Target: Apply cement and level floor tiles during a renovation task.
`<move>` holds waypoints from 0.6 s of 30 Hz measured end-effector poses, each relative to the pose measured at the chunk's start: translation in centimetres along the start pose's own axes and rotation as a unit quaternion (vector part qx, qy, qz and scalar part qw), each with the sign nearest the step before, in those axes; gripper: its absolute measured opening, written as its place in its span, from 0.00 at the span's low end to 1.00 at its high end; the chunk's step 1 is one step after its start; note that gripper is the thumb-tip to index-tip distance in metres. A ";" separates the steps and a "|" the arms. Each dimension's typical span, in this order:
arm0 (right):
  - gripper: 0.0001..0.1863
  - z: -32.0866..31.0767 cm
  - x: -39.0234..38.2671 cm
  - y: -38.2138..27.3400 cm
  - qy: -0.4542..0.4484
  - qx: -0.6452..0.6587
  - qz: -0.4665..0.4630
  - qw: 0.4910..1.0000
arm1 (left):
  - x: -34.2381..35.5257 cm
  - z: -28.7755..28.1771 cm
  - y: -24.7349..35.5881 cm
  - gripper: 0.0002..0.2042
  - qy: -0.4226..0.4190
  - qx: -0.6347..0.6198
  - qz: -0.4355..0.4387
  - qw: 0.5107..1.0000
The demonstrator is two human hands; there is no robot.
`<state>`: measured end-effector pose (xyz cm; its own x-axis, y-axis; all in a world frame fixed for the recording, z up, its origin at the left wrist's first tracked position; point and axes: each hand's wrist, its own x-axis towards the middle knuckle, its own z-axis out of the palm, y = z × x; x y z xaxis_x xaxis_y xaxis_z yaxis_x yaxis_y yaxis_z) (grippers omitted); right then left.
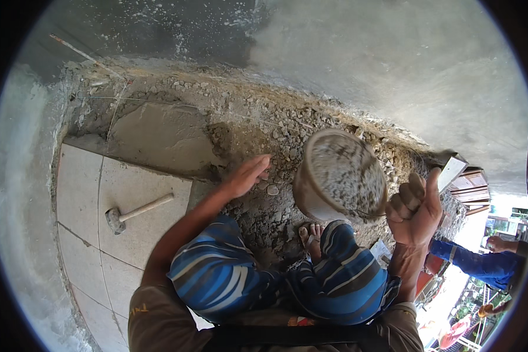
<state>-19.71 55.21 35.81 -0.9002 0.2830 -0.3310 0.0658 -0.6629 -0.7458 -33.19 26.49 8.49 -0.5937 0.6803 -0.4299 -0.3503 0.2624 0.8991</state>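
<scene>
Grip of the right hand [415, 212]: fingers curled inward, thumb standing out, right at the rim of a tilted bucket [308, 199]; I cannot tell whether they clasp it or its handle. The left hand [249, 176] is open and holds nothing, its fingers stretched toward the bucket but apart from it.

Seen from the head camera, small yellowish lettering [139, 308] marks the left sleeve of the brown shirt [164, 325], and a reddish print [301, 321] shows at its front.

The round bucket is blurred, its mouth turned toward the camera. Inside, a grey, lumpy mix [346, 170] fills much of the opening. The bucket is well to the right of the tiled floor's [79, 182] right edge, over rubble ground [276, 220] that runs along the foot of a grey wall [393, 53].

Beyond the tiled floor's far edge, a smooth patch of wet mortar [158, 138] lies on the ground. A hammer [139, 210] with a wooden handle rests on the tiles near their right edge. Reddish-brown panels [472, 190] lean at the right end of the wall.
</scene>
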 end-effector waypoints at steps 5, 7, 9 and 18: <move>0.25 4.4 0.0 3.5 -0.098 -0.124 0.039 0.987 | -0.8 2.0 0.0 0.37 0.062 -0.301 0.103 0.946; 0.24 4.0 0.4 5.3 -0.159 -0.150 0.066 0.974 | -1.9 1.3 -0.4 0.38 0.082 -0.422 0.139 0.892; 0.28 2.3 1.4 6.9 -0.201 -0.227 0.119 0.945 | -3.4 1.3 0.6 0.40 0.081 -0.469 0.172 0.862; 0.27 7.4 5.7 7.3 -0.405 -0.556 0.156 0.709 | -11.6 -3.5 -10.7 0.40 0.055 -0.599 0.107 0.792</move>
<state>-27.57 46.84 32.74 -0.6893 -0.5459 -0.4763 0.2097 0.4790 -0.8524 -25.12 13.36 3.59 -0.7689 0.5405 -0.3416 -0.6295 -0.7333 0.2569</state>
